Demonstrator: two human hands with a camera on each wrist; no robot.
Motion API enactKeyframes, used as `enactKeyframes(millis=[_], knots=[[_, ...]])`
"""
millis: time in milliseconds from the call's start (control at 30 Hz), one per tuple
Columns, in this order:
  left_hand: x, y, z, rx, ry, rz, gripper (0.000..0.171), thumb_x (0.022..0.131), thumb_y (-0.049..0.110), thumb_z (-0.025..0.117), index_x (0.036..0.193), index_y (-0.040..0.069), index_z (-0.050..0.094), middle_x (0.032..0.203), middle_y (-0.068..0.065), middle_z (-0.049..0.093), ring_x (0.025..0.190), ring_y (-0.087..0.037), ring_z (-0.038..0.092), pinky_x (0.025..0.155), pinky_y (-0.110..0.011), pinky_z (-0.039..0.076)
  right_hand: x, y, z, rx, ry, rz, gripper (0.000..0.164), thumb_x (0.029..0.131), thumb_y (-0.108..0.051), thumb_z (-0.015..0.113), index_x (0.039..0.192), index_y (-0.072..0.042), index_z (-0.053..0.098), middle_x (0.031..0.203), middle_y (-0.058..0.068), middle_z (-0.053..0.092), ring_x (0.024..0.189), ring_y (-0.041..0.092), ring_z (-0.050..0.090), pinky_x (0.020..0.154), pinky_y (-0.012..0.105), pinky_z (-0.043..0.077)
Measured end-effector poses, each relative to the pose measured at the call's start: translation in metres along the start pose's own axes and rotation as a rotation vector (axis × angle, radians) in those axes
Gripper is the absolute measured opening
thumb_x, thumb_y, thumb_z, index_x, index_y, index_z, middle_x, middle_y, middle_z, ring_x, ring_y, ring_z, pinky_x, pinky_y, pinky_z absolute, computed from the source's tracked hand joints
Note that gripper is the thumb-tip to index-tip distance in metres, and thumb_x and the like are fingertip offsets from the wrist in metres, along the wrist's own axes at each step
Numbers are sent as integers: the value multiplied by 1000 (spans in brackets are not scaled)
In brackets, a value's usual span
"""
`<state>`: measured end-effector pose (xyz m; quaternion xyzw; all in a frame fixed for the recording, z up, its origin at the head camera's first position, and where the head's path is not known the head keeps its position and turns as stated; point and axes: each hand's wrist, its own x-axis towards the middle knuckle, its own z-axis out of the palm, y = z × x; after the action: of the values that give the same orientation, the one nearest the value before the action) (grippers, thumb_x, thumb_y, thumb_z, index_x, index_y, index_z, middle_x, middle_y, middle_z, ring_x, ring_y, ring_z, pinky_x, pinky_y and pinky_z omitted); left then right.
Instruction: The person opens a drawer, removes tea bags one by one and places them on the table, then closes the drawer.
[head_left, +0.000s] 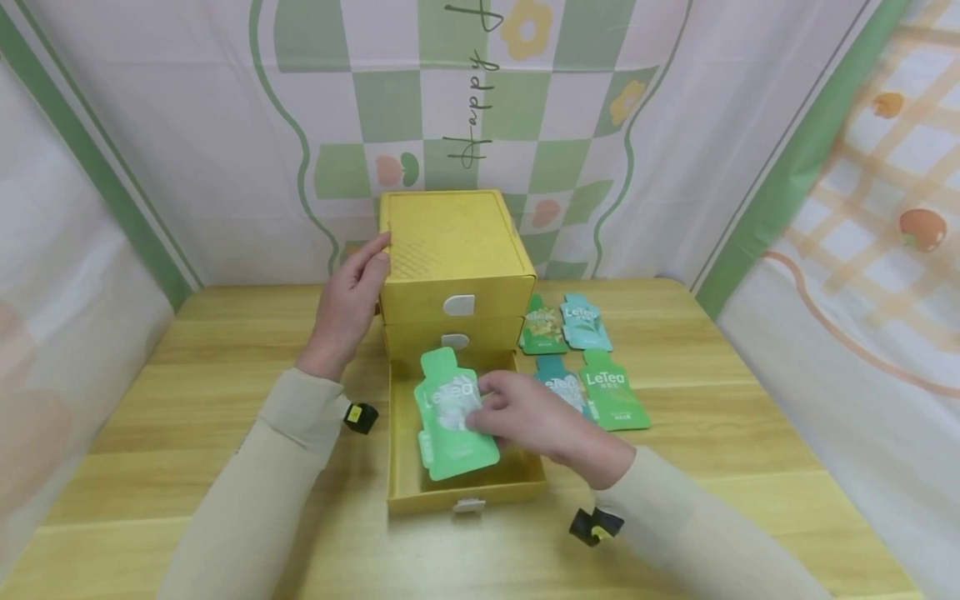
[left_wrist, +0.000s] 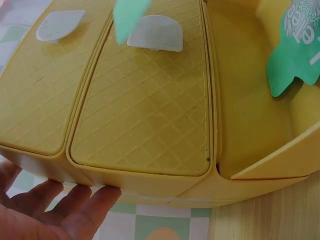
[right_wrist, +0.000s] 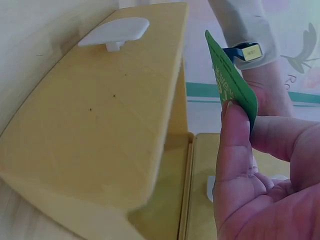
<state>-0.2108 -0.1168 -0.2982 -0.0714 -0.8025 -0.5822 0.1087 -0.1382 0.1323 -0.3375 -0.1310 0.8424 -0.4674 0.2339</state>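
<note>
A yellow three-tier drawer box (head_left: pixel 457 233) stands on the wooden table, its bottom drawer (head_left: pixel 420 502) pulled out. Over this drawer my right hand (head_left: pixel 540 421) pinches a light green LeTea pouch (head_left: pixel 461 446) by its edge between thumb and fingers. The right wrist view shows the pouch (right_wrist: pixel 232 77) nearly edge-on. Another green pouch (left_wrist: pixel 292 62) is inside the drawer in the left wrist view, mostly covered in the head view. My left hand (head_left: pixel 347 308) rests against the box's left side, with its fingertips touching the wall.
Several LeTea pouches lie right of the box: a dark green one (head_left: pixel 543 333), a light blue one (head_left: pixel 587 325), a teal one (head_left: pixel 557 379) partly behind my right hand, and a green one (head_left: pixel 617 400). A patterned curtain (head_left: pixel 217 150) hangs behind the table.
</note>
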Motion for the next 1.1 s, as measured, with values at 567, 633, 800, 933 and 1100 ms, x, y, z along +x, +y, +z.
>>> enactKeyframes(millis=[567,633,800,933,1100], knots=[[11,-20,1,-1,0,3,53,101,52,37,149,31,43,90,-9,44,60,-21,39,57,-33,41,-44,25,-36,77,47,-42,44,89,-31,70,99,3,44,63,3,44,58,17,45,69,44,58],[13,-24,1,-2,1,7,54,100,55,37,149,33,43,89,-8,44,59,-20,39,55,-33,41,-51,30,-41,92,56,-27,46,90,-30,69,107,5,45,69,7,54,64,20,54,69,43,58],[12,-23,1,-11,2,11,53,100,55,38,148,34,44,83,-8,42,56,-20,36,53,-32,39,-66,44,-53,151,60,-13,44,92,-26,66,108,6,42,79,15,63,73,29,64,70,46,58],[9,-15,1,-11,0,2,52,102,48,37,149,28,44,80,-9,40,57,-19,36,55,-32,40,-78,54,-61,180,69,-8,45,94,-25,64,112,8,40,85,18,66,78,33,67,72,47,58],[10,-16,1,-8,-1,5,51,102,48,37,149,28,44,80,-8,41,55,-19,35,53,-31,38,-90,67,-67,220,63,-10,45,95,-22,61,116,12,40,94,23,68,85,36,68,72,45,58]])
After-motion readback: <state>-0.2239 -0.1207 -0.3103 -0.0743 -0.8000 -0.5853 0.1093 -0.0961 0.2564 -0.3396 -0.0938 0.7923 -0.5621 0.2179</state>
